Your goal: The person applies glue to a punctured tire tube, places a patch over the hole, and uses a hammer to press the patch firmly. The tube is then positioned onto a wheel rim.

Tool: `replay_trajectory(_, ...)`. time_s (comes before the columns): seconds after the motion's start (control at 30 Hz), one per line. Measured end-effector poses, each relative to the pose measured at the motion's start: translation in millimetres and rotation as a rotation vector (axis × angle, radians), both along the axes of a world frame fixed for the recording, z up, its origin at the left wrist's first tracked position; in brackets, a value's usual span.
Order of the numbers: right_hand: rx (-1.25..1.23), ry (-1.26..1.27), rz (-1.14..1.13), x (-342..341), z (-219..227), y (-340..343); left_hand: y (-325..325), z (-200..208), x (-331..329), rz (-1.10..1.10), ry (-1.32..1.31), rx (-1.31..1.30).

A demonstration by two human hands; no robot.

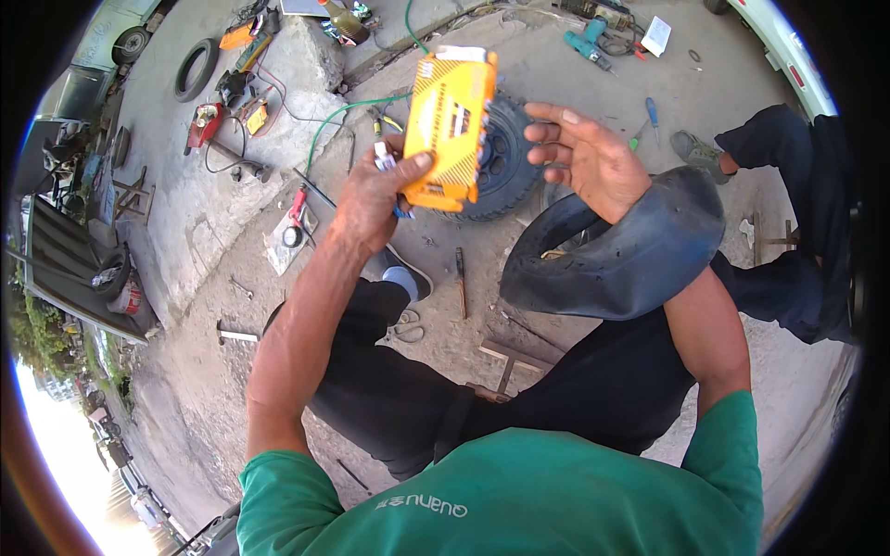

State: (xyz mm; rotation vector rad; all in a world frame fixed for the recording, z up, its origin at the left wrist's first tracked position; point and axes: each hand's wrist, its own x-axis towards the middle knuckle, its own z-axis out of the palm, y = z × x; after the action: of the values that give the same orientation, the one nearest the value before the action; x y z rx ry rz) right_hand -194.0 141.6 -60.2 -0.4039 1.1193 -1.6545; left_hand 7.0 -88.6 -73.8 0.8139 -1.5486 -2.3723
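Observation:
My left hand point(371, 192) is closed around a flat yellow cardboard box point(451, 116), its thumb pressed on the front. A small white and blue tube point(384, 157) is pinched in the same hand beside the box. My right hand point(603, 159) is raised to the right of the box with its fingers apart and nothing in them. Around my right wrist and forearm hangs a black rubber inner tube point(640, 259), partly slack. Behind the box, a wheel with a black tyre point(510, 157) lies on the ground, partly hidden.
A pressure gauge with a red handle point(295, 227) lies left of my left forearm. A hammer point(237, 334), a dark rod point(461, 278) and a teal power drill point(591, 44) rest on the ground. Another person's legs point(779, 213) are at the right. A green hose point(338, 116) crosses the ground.

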Motion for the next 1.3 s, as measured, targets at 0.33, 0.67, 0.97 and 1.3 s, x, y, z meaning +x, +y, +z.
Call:
replay_trajectory(0.33,-0.014,-0.088,-0.044,26.5,-2.6,-5.2,68.2,9.4,9.9,-0.248,-0.185,-0.084)
replay_trajectory(0.67,0.032,-0.228,-0.154,6.2,-6.6,-9.7,37.4,16.4,3.3,0.051,-0.017,0.179)
replay_trajectory(0.97,0.065,-0.335,-0.181,4.7,-17.3,-12.3,32.6,45.6,7.2,0.049,0.026,-0.037)
replay_trajectory(1.3,0.0,-0.111,0.027,40.5,-3.3,-8.5,39.0,54.9,0.5,0.027,0.051,-0.034)
